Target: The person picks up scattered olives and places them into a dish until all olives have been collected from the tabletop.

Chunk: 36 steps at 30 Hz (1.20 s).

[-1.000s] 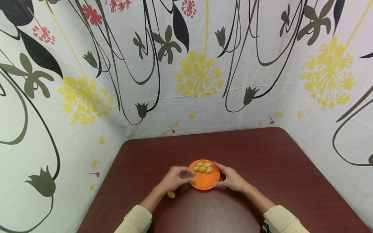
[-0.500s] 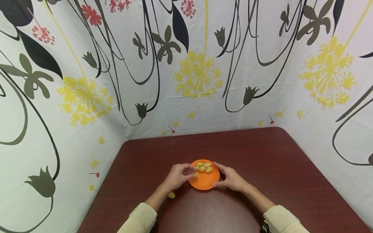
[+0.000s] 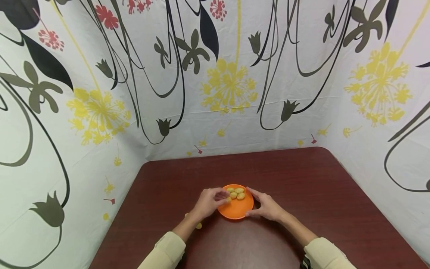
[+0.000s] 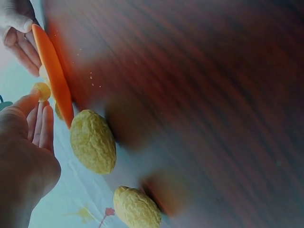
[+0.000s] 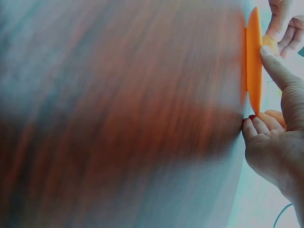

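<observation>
An orange plate lies on the table, with several wrinkled, yellow, oval fruits grouped on its far part. Over the plate's left side, my left hand pinches another such fruit between thumb and fingertips, close above the plate surface. My right hand holds the plate's right rim, thumb on the near side and fingers on the far side. In the left wrist view, two more wrinkled fruits lie on the table beside the plate; my left forearm partly covers them in the head view.
The dark red-brown wooden table has rounded far corners. White fabric walls with a floral print stand close behind it and at both sides.
My left hand has shifted right and slightly away over the plate, carrying the pinched fruit. A second fruit on the table shows left of the forearm. My right hand stays at the rim.
</observation>
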Tool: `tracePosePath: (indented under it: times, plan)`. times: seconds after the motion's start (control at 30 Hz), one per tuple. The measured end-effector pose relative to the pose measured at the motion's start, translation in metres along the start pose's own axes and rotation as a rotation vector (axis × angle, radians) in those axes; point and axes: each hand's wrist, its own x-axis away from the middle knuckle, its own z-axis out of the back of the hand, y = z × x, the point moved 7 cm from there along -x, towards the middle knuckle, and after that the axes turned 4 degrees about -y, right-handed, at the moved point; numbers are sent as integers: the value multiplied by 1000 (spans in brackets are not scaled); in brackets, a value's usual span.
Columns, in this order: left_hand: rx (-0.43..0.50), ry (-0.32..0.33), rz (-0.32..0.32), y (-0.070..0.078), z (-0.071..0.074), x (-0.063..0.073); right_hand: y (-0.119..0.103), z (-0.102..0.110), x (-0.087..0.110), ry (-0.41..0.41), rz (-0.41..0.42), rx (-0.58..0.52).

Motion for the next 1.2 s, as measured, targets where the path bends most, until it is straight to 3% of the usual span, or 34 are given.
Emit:
tracePosePath:
  times: [0.33, 0.8, 1.2]
  plan:
    - [-100, 12, -38, 2, -3, -3, 1, 0, 0, 1, -10, 1]
    - [-188, 26, -42, 2, -6, -7, -1, 1, 1, -4, 9, -38]
    - [-198, 55, -30, 3, -6, -7, 0, 1, 1, -3, 0, -21]
